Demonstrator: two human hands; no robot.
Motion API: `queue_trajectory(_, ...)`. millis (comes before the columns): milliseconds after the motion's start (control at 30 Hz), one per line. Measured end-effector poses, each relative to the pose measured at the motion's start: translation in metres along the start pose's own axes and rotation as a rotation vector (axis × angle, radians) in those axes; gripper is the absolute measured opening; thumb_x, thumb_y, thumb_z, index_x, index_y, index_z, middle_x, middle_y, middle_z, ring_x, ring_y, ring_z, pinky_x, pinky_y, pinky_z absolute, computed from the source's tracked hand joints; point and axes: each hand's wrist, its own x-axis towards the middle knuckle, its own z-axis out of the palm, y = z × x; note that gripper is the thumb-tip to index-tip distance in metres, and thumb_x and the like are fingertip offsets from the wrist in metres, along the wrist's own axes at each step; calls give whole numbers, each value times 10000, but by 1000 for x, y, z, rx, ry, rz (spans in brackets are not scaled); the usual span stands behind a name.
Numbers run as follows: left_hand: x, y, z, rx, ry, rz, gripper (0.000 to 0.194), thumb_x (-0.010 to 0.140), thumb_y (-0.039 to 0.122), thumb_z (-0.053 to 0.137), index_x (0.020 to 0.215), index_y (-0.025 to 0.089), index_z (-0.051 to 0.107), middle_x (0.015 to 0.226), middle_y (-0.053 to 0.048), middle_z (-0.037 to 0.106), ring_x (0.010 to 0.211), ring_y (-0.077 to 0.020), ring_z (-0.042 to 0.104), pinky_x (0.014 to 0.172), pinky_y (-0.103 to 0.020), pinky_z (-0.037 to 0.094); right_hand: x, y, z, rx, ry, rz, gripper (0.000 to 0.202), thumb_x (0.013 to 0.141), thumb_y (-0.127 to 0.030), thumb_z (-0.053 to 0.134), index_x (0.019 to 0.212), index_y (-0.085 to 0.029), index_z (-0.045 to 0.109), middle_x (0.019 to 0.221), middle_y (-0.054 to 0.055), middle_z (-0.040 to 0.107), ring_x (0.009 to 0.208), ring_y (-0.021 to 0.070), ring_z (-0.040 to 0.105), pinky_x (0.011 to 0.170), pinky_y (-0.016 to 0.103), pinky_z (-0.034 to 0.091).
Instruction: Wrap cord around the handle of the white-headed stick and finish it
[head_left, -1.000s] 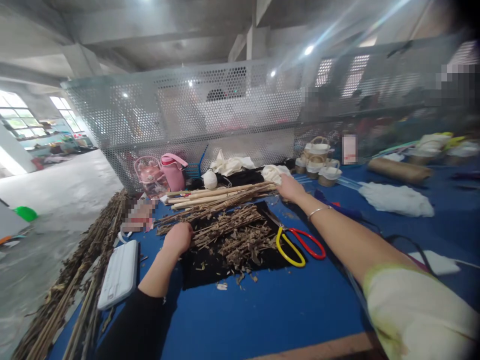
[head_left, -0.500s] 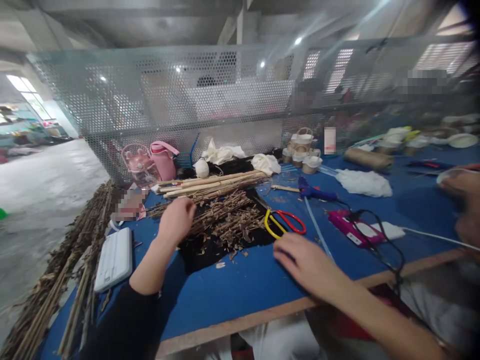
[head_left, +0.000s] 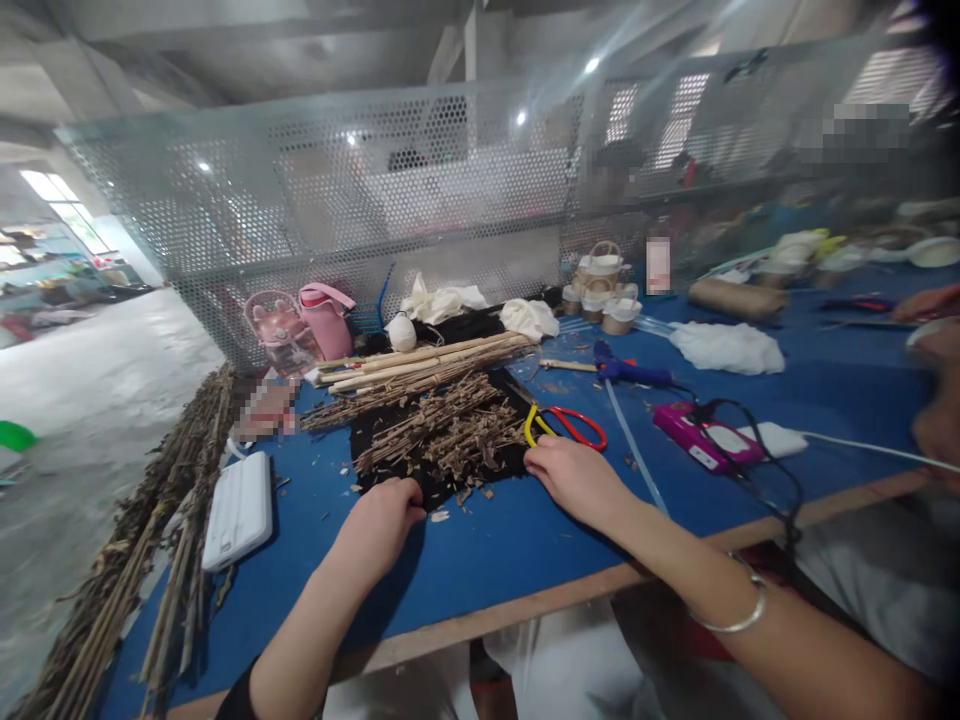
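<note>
A black cloth (head_left: 365, 432) lies on the blue table, with a pile of dry brown stems and leaf bits (head_left: 457, 425) on it. At the cloth's near left corner is my left hand (head_left: 381, 525), its fingers closed on the edge. My right hand (head_left: 574, 478) pinches the near right edge, partly hiding it. Just beyond the right hand lie scissors (head_left: 574, 428) with one yellow and one red handle loop, blades toward the cloth. Longer thin stems (head_left: 375, 400) and pale peeled sticks (head_left: 420, 365) rest behind the pile.
A white power bank (head_left: 238, 510) and long dried stalks (head_left: 169, 600) are on the left. Pink bottles (head_left: 328, 322) stand behind. Rightward are a blue glue gun (head_left: 630, 370), a magenta box (head_left: 705, 438) with cables, and white plastic (head_left: 727, 348). Another person's hand (head_left: 937, 400) is at far right.
My left hand has moved from beside the stems to the cloth's near edge. My right hand has shifted slightly up and left. The cloth's near left corner lies farther back.
</note>
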Motion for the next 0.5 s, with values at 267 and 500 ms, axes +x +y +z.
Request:
queue_trajectory(267,-9,6,-6,53,26,57,188,843,190,469,779,183,646,848,-60,629,781,-173,597,672,-249,387,-4,-10,-7,-250,-90,-9,228,854,-52,399,876,-113,618,904,135,627,861,239,591,702,314,410)
queue_trajectory(500,-12,16,0,-10,31,96,203,854,268,489,889,228,684,896,-40,630,832,-173,605,682,-246,401,-9,-31,-10,-3,-99,66,178,875,-133,414,940,-150,579,929,93,637,845,207,617,657,267,407)
